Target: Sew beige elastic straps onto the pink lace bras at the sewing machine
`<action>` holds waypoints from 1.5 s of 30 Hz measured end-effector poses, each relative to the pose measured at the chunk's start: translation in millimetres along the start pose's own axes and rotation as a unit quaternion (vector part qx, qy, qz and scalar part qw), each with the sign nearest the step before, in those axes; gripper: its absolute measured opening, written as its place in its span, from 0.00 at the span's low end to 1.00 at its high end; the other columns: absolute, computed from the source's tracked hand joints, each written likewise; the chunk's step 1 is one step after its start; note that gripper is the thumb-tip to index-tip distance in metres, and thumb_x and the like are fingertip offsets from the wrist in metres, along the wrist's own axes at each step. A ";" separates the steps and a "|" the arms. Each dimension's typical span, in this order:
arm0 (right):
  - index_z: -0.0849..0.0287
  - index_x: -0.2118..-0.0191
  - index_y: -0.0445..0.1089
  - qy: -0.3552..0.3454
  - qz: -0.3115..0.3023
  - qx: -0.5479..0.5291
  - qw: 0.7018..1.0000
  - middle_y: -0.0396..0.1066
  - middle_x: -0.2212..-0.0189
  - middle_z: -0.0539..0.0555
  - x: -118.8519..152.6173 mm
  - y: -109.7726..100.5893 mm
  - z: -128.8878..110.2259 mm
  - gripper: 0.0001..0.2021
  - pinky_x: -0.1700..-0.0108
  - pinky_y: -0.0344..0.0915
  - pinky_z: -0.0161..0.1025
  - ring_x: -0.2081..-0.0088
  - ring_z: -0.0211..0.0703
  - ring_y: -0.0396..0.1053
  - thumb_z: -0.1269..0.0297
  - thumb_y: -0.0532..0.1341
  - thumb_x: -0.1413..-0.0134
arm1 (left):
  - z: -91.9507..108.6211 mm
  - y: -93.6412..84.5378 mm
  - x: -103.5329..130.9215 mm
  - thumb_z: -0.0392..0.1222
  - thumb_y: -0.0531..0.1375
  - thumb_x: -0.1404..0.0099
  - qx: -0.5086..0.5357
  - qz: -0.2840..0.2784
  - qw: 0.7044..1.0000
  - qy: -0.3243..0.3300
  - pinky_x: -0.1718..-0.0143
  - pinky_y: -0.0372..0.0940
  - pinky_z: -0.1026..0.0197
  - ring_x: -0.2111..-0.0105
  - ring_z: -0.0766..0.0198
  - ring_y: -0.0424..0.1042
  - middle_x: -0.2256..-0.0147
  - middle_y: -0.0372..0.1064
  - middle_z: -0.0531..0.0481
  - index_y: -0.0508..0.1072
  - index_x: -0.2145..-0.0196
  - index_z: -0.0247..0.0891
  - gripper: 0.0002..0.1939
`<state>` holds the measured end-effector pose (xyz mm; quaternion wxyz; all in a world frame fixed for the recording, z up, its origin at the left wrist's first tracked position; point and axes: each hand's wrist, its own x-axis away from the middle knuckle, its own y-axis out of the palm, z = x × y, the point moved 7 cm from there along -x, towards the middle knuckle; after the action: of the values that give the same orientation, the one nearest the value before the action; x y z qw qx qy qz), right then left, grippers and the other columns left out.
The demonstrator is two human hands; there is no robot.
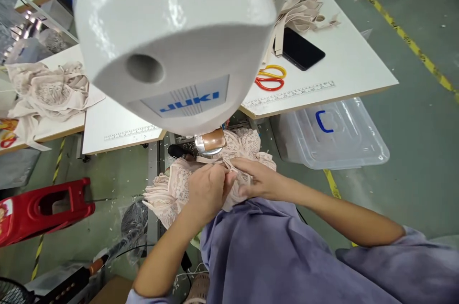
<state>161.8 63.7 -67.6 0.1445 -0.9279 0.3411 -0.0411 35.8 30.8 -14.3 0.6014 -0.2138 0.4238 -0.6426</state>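
The sewing machine head (172, 41) overhangs the lace fabric (179, 182) and hides part of the tabletop (355, 67). Below it, left hand (208, 187) and right hand (263, 179) pinch the fabric, fingers narrow. To its right: scissors (273, 76), phone (303, 49), lidded box (344, 139).

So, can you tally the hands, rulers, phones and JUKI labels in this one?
Hands: 2 (left hand and right hand, both at the lace)
Rulers: 2 (left ruler, right ruler)
Phones: 1 (black phone)
JUKI labels: 1 (on the machine head)
Total: 6
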 end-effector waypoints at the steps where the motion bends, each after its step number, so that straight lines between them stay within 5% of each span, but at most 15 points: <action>1: 0.59 0.50 0.70 0.015 0.036 -0.061 0.997 0.74 0.57 0.59 -2.5 -2.4 -1.3 0.33 0.51 0.71 0.46 0.54 0.50 0.73 0.32 0.53 0.41 | 2.5 0.7 -2.2 0.50 0.50 0.26 0.031 0.006 0.999 -0.031 0.72 0.51 0.59 0.76 0.62 0.63 0.77 0.66 0.50 0.65 0.73 0.41 0.19; 5: 0.57 0.60 0.68 0.083 0.185 -0.222 0.954 0.66 0.75 0.48 -13.1 -22.9 -11.4 0.19 0.69 0.66 0.35 0.73 0.38 0.66 0.45 0.54 0.33 | 3.6 2.0 -12.2 0.50 0.49 0.24 0.214 0.050 0.960 -0.176 0.74 0.50 0.61 0.79 0.66 0.56 0.80 0.57 0.55 0.57 0.76 0.42 0.22; 8: 0.56 0.62 0.65 0.078 0.231 -0.204 0.948 0.63 0.79 0.45 -26.3 -42.3 -26.5 0.12 0.73 0.61 0.33 0.77 0.35 0.62 0.51 0.60 0.38 | -1.4 1.0 -15.4 0.52 0.47 0.24 0.281 0.080 0.927 -0.236 0.74 0.52 0.62 0.77 0.65 0.56 0.79 0.57 0.55 0.59 0.77 0.41 0.24; 11: 0.56 0.63 0.64 0.055 0.257 -0.123 0.957 0.65 0.79 0.44 -43.2 -65.9 -33.7 0.09 0.71 0.60 0.34 0.77 0.35 0.63 0.57 0.63 0.41 | -12.9 -6.6 -12.7 0.52 0.51 0.26 0.223 0.103 0.938 -0.245 0.71 0.55 0.62 0.75 0.64 0.61 0.77 0.63 0.54 0.71 0.69 0.41 0.19; 14: 0.55 0.62 0.63 0.056 0.243 -0.032 0.968 0.63 0.81 0.42 -63.3 -81.3 -30.0 0.06 0.71 0.59 0.34 0.78 0.35 0.61 0.62 0.61 0.42 | -23.9 -14.7 -9.9 0.50 0.58 0.29 0.147 0.122 0.956 -0.223 0.68 0.56 0.62 0.73 0.62 0.67 0.73 0.72 0.52 0.77 0.54 0.43 0.13; 26: 0.55 0.55 0.71 0.011 0.169 0.133 0.977 0.73 0.71 0.52 -110.2 -92.4 -33.6 0.09 0.56 0.68 0.44 0.60 0.51 0.72 0.61 0.61 0.40 | -35.9 -24.9 -25.4 0.47 0.57 0.30 -0.037 0.088 0.981 -0.170 0.71 0.53 0.62 0.75 0.61 0.68 0.75 0.76 0.48 0.81 0.50 0.46 0.17; 36: 0.57 0.62 0.69 0.029 0.156 0.134 0.978 0.69 0.76 0.50 -117.5 -94.4 -31.5 0.04 0.50 0.67 0.48 0.63 0.50 0.72 0.64 0.59 0.40 | -34.7 -27.6 -28.7 0.47 0.56 0.29 -0.066 0.089 0.982 -0.151 0.70 0.55 0.62 0.73 0.60 0.71 0.77 0.75 0.49 0.82 0.53 0.45 0.16; 45: 0.57 0.63 0.68 0.058 0.163 0.133 0.976 0.68 0.77 0.47 -116.8 -97.3 -33.6 0.03 0.59 0.66 0.44 0.72 0.43 0.67 0.65 0.59 0.41 | -24.5 -31.3 -30.5 0.44 0.55 0.27 -0.159 0.115 0.978 -0.077 0.74 0.54 0.64 0.77 0.65 0.72 0.74 0.79 0.51 0.82 0.55 0.43 0.15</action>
<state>127.1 201.5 -4.0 0.2514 -0.8282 0.4874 -0.1154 3.6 64.3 4.5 0.6601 -0.3053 0.4949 -0.4755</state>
